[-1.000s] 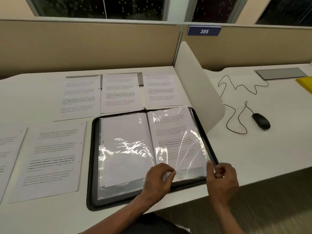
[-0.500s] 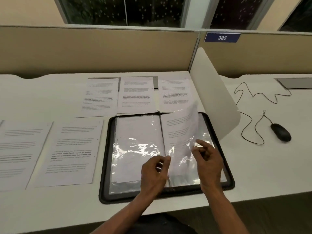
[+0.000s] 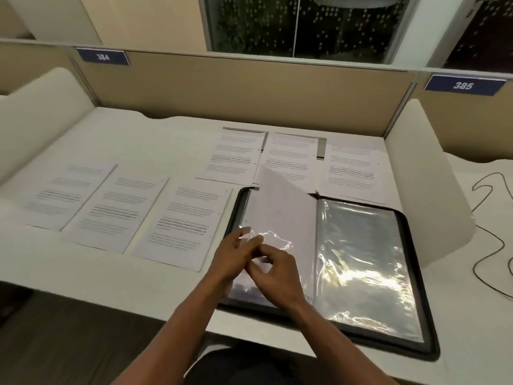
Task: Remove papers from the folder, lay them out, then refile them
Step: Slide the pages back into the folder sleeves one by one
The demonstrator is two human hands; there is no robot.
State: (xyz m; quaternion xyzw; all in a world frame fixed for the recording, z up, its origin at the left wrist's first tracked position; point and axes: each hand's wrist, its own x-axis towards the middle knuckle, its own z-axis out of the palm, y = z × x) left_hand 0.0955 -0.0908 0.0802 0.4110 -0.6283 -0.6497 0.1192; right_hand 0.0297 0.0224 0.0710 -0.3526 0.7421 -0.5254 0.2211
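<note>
Sheet coming out of the display folder

Six printed pages (image 3: 183,220) lay on the tabletop (image 3: 172,129); over the open folder (image 3: 416,273) the left hand (image 3: 236,255) and right hand (image 3: 273,270) pinched a raised sheet (image 3: 283,207). Best slid out flat, sparing the plastic sleeve (image 3: 361,259).

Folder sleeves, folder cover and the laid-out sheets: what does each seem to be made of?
Folder sleeves: clear glossy plastic film, judging by the bright wrinkled glare. Folder cover: dark matte rim, likely fabric or synthetic leather; a small metal zip pull seems to sit at the top, though it is hard to tell. Laid-out sheets: plain matte white printed paper, lying flat with no shine.
</note>
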